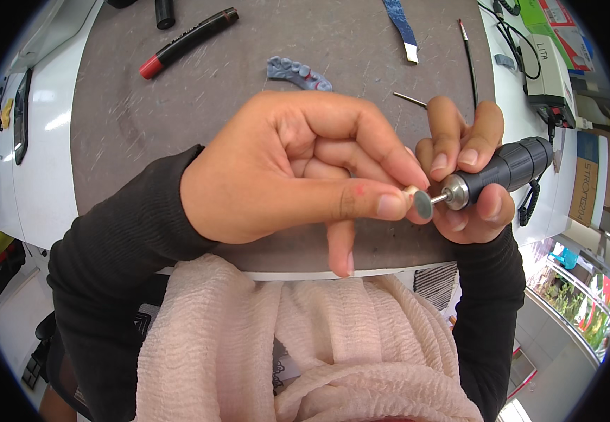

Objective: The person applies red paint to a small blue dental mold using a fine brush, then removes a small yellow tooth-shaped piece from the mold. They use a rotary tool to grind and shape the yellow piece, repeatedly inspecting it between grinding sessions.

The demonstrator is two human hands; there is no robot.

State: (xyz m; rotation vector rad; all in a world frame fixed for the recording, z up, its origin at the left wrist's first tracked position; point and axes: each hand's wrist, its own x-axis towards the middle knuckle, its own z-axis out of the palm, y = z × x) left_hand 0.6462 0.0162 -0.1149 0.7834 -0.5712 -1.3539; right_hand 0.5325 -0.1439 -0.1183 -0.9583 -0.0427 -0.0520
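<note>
My left hand [270, 169] pinches a small, pale, tooth-like piece [410, 190], probably a dental crown, between thumb and index finger. Most of that piece is hidden by the fingertips. My right hand [453, 144] grips a black rotary handpiece [509, 167] with a silver nose. From the nose runs a thin shank bearing a round grey disc [423, 205]. The disc sits right beside the pale piece; whether they touch I cannot tell. Beyond my left hand lies a grey dental model [296, 72] with a row of teeth and red marks.
On the brown mat [136, 126] lie a black marker with a red cap [189, 43], a blue strip [401, 29], a fine brush [469, 60] and a thin metal rod [409, 99]. A beige control box [548, 81] with black cables stands at the right.
</note>
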